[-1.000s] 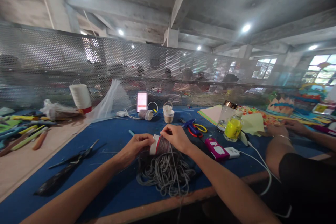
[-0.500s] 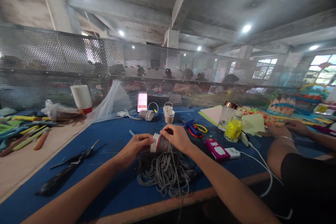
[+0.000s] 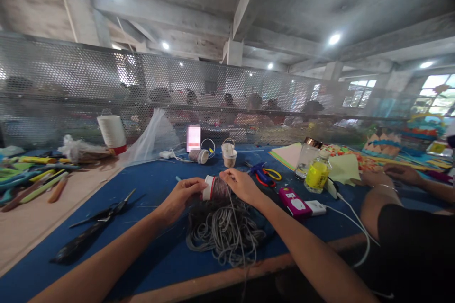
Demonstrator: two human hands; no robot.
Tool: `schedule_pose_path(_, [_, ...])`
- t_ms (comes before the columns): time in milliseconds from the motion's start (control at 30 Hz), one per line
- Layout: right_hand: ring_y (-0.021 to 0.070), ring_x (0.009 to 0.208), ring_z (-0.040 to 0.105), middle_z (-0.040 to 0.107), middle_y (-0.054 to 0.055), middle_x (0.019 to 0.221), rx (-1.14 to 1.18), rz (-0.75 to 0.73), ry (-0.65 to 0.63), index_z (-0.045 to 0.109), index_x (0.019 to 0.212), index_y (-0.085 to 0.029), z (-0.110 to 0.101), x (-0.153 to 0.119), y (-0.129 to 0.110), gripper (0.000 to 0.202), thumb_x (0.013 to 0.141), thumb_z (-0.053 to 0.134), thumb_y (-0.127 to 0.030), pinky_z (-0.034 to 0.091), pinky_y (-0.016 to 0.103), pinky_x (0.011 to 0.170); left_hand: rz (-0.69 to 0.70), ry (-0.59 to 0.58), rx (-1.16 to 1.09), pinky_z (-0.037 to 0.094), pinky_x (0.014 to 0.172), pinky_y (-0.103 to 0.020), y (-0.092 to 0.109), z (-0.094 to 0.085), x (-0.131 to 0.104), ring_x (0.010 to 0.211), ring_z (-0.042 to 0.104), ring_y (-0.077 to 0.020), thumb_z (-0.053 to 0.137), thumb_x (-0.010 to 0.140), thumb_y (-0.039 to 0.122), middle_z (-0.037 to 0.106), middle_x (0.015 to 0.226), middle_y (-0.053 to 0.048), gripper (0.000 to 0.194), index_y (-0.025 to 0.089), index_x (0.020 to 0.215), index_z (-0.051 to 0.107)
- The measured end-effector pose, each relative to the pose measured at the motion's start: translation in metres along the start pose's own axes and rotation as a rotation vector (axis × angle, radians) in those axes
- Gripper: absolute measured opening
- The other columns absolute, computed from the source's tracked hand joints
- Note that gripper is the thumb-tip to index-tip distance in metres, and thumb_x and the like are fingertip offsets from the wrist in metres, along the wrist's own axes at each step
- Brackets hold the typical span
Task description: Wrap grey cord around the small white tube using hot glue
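Note:
A white paper cup (image 3: 209,188) with a red band lies sideways between my hands, much of its side wrapped in grey-brown cord. My left hand (image 3: 190,194) is closed on the cup's white end, thumb on top. The fingers of my right hand (image 3: 240,183) pinch the cord at the wrapped part, and a strand hangs down from there. Beneath the cup, a loose heap of grey cord (image 3: 227,234) lies on the blue table (image 3: 149,255) near its front edge. The undersides of both hands are hidden.
Black-handled scissors (image 3: 95,227) lie at left, near several coloured tools. Blue scissors (image 3: 261,173), a pink power bank (image 3: 294,202) with a white cable and a yellow bottle (image 3: 317,173) stand or lie at right. Behind are small cup baskets (image 3: 229,154). A co-worker's arm (image 3: 377,196) rests at right.
The cup has turned slightly, its white end tilting left and a little up. My right hand has shifted slightly along the wrapped cord. Both hands keep their hold.

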State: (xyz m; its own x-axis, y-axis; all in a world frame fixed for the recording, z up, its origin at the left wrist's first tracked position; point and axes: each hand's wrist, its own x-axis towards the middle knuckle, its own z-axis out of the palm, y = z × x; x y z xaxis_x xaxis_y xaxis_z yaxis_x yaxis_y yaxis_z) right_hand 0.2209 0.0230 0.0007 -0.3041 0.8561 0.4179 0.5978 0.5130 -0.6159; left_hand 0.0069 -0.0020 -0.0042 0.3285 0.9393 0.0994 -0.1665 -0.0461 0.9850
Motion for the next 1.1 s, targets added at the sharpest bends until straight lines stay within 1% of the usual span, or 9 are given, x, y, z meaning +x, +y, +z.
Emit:
schedule_pose_path(100, [0.0167,0.088,0.065,0.070,0.004,0.093,0.029,-0.024,0.002,0.064,0.100,-0.023,0.000,0.000,0.001,0.042,0.092,0.041,-0.057,0.045,0.025,0.076,0.002,0.006,0.018,0.044,0.065,-0.025,0.000,0.000,0.001,0.065,0.057,-0.0140,0.073,0.071,0.036,0.066,0.071,-0.003,0.020,0.015,0.074,0.071])
schedule_pose_path(300, [0.0154,0.082,0.064,0.069,0.003,0.093,0.025,-0.033,0.107,0.062,0.102,-0.022,-0.002,0.000,-0.005,0.039,0.090,0.046,-0.056,0.045,0.025,0.075,0.002,-0.020,0.004,0.044,0.067,-0.026,0.002,0.001,-0.001,0.067,0.058,-0.0149,0.072,0.074,0.037,0.068,0.077,-0.005,0.022,0.015,0.079,0.072])
schedule_pose_path(433, [0.0159,0.087,0.063,0.067,0.004,0.102,0.022,-0.085,0.160,0.060,0.105,-0.022,-0.001,0.000,-0.006,0.037,0.089,0.050,-0.054,0.045,0.027,0.079,-0.001,-0.001,0.018,0.042,0.065,-0.023,0.001,-0.001,-0.001,0.065,0.056,-0.0127,0.073,0.073,0.034,0.067,0.074,-0.003,0.018,0.016,0.077,0.072])
schedule_pose_path(633, [0.0168,0.094,0.060,0.063,0.006,0.107,0.051,-0.186,0.199,0.059,0.107,-0.020,-0.001,0.000,-0.007,0.034,0.088,0.053,-0.048,0.044,0.028,0.084,0.040,0.004,0.059,0.042,0.068,-0.022,-0.001,-0.003,0.002,0.067,0.054,-0.0120,0.073,0.074,0.032,0.066,0.074,-0.002,0.016,0.017,0.076,0.073])
schedule_pose_path(833, [0.0175,0.101,0.058,0.061,0.007,0.109,0.060,-0.262,0.195,0.058,0.110,-0.019,-0.002,0.001,-0.007,0.032,0.090,0.053,-0.044,0.043,0.030,0.090,0.048,0.024,0.086,0.041,0.064,-0.022,-0.003,-0.004,0.002,0.066,0.055,-0.0126,0.071,0.076,0.033,0.065,0.071,-0.002,0.017,0.017,0.077,0.072])
schedule_pose_path(900, [0.0164,0.099,0.058,0.061,0.006,0.108,0.039,-0.246,0.215,0.057,0.109,-0.020,-0.004,0.004,-0.002,0.029,0.093,0.048,-0.042,0.044,0.029,0.088,0.075,0.050,0.119,0.040,0.063,-0.023,-0.004,-0.006,0.003,0.065,0.054,-0.0133,0.070,0.077,0.035,0.065,0.070,-0.003,0.019,0.017,0.079,0.073])
schedule_pose_path(967, [0.0155,0.094,0.059,0.061,0.006,0.106,-0.036,-0.192,0.268,0.057,0.107,-0.020,-0.010,0.008,0.005,0.027,0.095,0.043,-0.039,0.045,0.028,0.085,0.122,0.087,0.178,0.040,0.063,-0.024,-0.003,-0.007,0.004,0.066,0.055,-0.0142,0.069,0.077,0.036,0.066,0.070,-0.003,0.020,0.016,0.080,0.074])
schedule_pose_path(1033, [0.0155,0.090,0.059,0.060,0.006,0.104,-0.196,-0.110,0.315,0.057,0.106,-0.020,-0.018,0.011,0.014,0.022,0.094,0.045,-0.034,0.046,0.028,0.083,0.164,0.127,0.235,0.040,0.063,-0.025,-0.002,-0.007,0.004,0.067,0.055,-0.0153,0.069,0.076,0.037,0.067,0.069,-0.003,0.022,0.016,0.080,0.074])
schedule_pose_path(1100, [0.0183,0.095,0.058,0.060,0.007,0.103,-0.422,-0.010,0.319,0.057,0.104,-0.020,-0.028,0.012,0.024,0.019,0.091,0.049,-0.031,0.045,0.030,0.085,0.190,0.152,0.269,0.041,0.064,-0.026,0.000,-0.005,0.003,0.069,0.056,-0.0166,0.069,0.076,0.037,0.069,0.072,-0.004,0.023,0.016,0.083,0.075])
